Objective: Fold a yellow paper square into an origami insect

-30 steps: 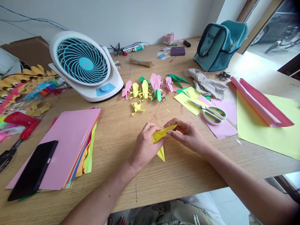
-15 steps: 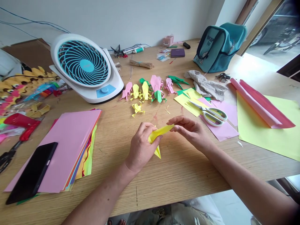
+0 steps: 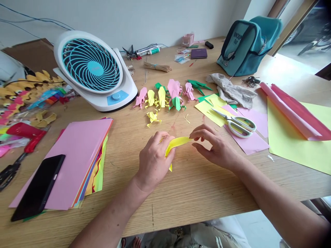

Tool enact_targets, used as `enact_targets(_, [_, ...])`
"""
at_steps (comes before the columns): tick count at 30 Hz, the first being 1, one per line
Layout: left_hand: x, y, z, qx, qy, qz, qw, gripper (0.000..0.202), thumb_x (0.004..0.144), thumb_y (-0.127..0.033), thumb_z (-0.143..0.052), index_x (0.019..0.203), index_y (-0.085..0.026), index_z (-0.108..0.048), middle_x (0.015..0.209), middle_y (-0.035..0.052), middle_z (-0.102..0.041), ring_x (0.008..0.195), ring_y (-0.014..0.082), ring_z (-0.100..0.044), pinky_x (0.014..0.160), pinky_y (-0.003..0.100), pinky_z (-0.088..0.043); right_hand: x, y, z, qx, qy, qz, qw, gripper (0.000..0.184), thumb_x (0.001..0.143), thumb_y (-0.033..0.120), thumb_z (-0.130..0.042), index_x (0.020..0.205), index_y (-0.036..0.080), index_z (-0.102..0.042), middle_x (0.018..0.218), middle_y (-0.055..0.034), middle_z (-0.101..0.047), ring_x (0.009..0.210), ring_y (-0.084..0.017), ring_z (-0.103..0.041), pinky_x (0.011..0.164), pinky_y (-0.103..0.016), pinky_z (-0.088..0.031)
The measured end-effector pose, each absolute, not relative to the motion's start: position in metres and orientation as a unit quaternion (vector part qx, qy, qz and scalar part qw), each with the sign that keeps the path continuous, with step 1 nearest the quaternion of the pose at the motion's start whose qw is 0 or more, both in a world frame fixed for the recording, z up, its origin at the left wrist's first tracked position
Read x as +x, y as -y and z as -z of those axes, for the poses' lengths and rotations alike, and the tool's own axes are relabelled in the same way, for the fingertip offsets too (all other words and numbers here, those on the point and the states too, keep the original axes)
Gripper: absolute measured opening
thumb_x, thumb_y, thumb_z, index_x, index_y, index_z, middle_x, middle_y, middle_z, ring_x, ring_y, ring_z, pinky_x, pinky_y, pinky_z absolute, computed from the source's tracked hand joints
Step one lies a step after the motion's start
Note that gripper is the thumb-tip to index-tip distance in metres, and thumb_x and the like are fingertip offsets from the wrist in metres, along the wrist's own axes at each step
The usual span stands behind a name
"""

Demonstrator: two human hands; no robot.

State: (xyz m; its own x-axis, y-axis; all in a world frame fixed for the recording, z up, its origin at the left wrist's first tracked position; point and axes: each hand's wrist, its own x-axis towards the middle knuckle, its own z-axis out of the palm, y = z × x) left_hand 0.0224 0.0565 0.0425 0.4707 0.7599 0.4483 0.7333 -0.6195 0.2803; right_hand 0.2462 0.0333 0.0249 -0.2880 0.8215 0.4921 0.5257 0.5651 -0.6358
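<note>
A folded piece of yellow paper (image 3: 179,141) is pinched between the thumb and fingers of my left hand (image 3: 156,156). One narrow part of it points right in a slight curve, and a pointed end shows below my thumb. My right hand (image 3: 212,144) is at the tip of that narrow part, thumb and fingers apart; whether a fingertip touches the paper I cannot tell. Beyond my hands stand folded paper figures: a small yellow one (image 3: 153,117), a tall yellow one (image 3: 161,97), a large pink one (image 3: 174,88) and several others in pink, yellow and green.
Scissors (image 3: 240,126) lie on pink and yellow sheets to the right, near a grey cloth (image 3: 232,91) and rolled red paper (image 3: 300,113). At left are a fan (image 3: 95,69), a paper stack (image 3: 80,144) with a phone (image 3: 38,187), and a glue gun (image 3: 31,137). A teal bag (image 3: 240,51) stands behind.
My right thumb has come away from the paper's tip, and the fingers have spread. The paper's lower point is now more hidden behind my left hand. The view has shifted slightly.
</note>
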Motion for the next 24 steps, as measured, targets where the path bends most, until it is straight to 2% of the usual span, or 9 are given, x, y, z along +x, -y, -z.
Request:
enact_targets(5, [0.0245, -0.0523, -0.0426, 0.861, -0.443, -0.251, 0.015, 0.024, 0.088, -0.019, -0.064, 0.112, -0.025, -0.063, 0.109, 0.0012, -0.064, 0.091, 0.0172, -0.065, 0.068, 0.027, -0.050, 0.2422, -0.0343, -0.0206, -0.438, 0.812, -0.096, 0.372, 0.012, 0.095, 0.017, -0.053, 0.105, 0.023, -0.057, 0.101, -0.0089, -0.057, 0.087, -0.019, -0.058, 0.076, -0.033, -0.049])
enact_targets(9, [0.0259, -0.0499, -0.0418, 0.863, -0.440, -0.248, 0.019, 0.024, 0.088, -0.019, -0.064, 0.111, -0.025, -0.063, 0.108, 0.0019, -0.065, 0.090, 0.0174, -0.065, 0.067, 0.026, -0.049, 0.2418, -0.0351, -0.0196, -0.440, 0.811, -0.093, 0.373, 0.010, 0.097, 0.017, -0.049, 0.096, 0.022, -0.058, 0.094, -0.0071, -0.057, 0.080, -0.017, -0.058, 0.072, -0.030, -0.048])
enact_targets(15, [0.0257, -0.0508, -0.0400, 0.861, -0.446, -0.244, 0.025, 0.023, 0.087, -0.017, -0.065, 0.109, -0.025, -0.064, 0.107, 0.0017, -0.064, 0.088, 0.0168, -0.065, 0.065, 0.025, -0.048, 0.2456, -0.0369, -0.0173, -0.440, 0.815, -0.091, 0.366, 0.012, 0.098, 0.016, -0.048, 0.095, 0.022, -0.058, 0.093, -0.0069, -0.058, 0.080, -0.017, -0.058, 0.071, -0.029, -0.047])
enact_targets(21, [0.0239, -0.0538, -0.0369, 0.851, -0.462, -0.244, 0.049, 0.018, 0.086, -0.018, -0.065, 0.103, -0.024, -0.064, 0.108, 0.0015, -0.063, 0.088, 0.0166, -0.065, 0.062, 0.025, -0.047, 0.2492, -0.0388, -0.0228, -0.463, 0.788, -0.088, 0.396, 0.011, 0.096, 0.016, -0.050, 0.090, 0.021, -0.058, 0.089, -0.0065, -0.058, 0.076, -0.017, -0.057, 0.068, -0.030, -0.047])
enact_targets(24, [0.0237, -0.0550, -0.0370, 0.845, -0.460, -0.261, 0.077, 0.016, 0.086, -0.016, -0.064, 0.100, -0.023, -0.063, 0.106, 0.0017, -0.063, 0.087, 0.0165, -0.065, 0.066, 0.026, -0.049, 0.2480, -0.0376, -0.0253, -0.492, 0.741, -0.141, 0.433, 0.005, 0.095, 0.021, -0.055, 0.092, 0.021, -0.060, 0.088, -0.0054, -0.059, 0.072, -0.015, -0.056, 0.066, -0.030, -0.048])
